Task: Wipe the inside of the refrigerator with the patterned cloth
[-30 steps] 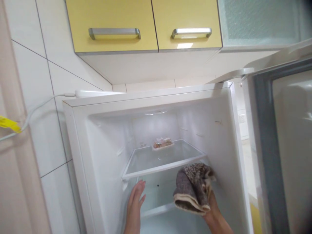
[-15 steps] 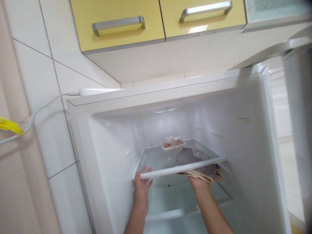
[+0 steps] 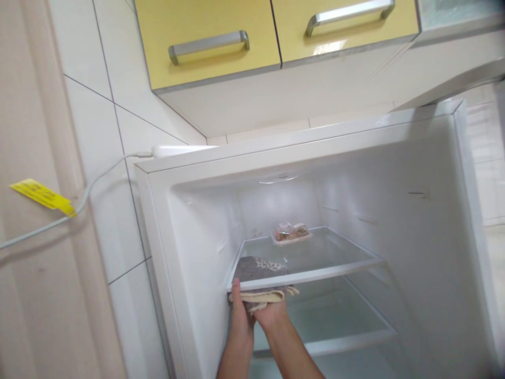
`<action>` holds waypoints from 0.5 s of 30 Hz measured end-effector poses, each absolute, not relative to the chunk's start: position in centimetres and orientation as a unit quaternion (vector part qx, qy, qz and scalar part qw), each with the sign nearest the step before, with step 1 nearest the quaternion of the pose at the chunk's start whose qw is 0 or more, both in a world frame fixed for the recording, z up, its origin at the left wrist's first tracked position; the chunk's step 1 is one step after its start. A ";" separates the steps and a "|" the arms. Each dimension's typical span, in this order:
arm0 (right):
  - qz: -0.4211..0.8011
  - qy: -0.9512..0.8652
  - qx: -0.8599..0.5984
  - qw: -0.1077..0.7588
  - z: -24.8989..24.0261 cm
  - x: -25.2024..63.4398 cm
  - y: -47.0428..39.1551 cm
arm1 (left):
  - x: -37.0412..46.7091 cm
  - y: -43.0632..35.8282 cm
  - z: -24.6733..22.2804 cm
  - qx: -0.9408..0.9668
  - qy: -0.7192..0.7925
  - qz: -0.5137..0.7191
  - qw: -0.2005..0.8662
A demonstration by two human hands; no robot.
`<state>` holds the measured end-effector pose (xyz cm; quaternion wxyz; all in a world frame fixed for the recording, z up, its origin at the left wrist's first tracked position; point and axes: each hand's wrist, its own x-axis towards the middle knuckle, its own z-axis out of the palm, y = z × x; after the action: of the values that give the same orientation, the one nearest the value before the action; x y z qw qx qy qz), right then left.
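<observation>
A grey patterned cloth (image 3: 258, 269), folded with a cream edge, is pressed against the underside of the upper glass shelf (image 3: 335, 252) and shows through the glass. My right hand (image 3: 272, 313) is closed on the cloth from below, its fingers mostly hidden behind it. My left hand (image 3: 240, 310) grips the shelf's front left corner, thumb up on the white rim and the other fingers underneath, largely out of sight. The two hands are close together, wrists almost crossing. On top of the shelf, at the back, sits a clear packed food tray (image 3: 291, 233).
White walls of the fridge (image 3: 434, 252) enclose the shelves on both sides. A lower glass shelf (image 3: 335, 310) lies beneath. Yellow cabinets (image 3: 209, 23) with metal handles hang above. A white cable (image 3: 94, 181) with a yellow tag (image 3: 41, 195) runs along the left.
My right hand has moved the cloth leftward under the shelf, from the right side to the front left corner beside my left hand. The left hand stays at that corner. The view has shifted slightly.
</observation>
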<state>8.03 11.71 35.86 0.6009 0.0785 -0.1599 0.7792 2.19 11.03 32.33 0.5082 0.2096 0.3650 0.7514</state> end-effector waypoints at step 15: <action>0.690 -0.073 -0.024 0.720 31.3 27.4 14.8 | 1.8 10.4 33.6 0.245 0.409 0.703 0.527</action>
<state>27.36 14.81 31.30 0.7200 -0.0241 -0.0726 0.6898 1.76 10.43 33.64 0.5274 0.2454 0.4093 0.7029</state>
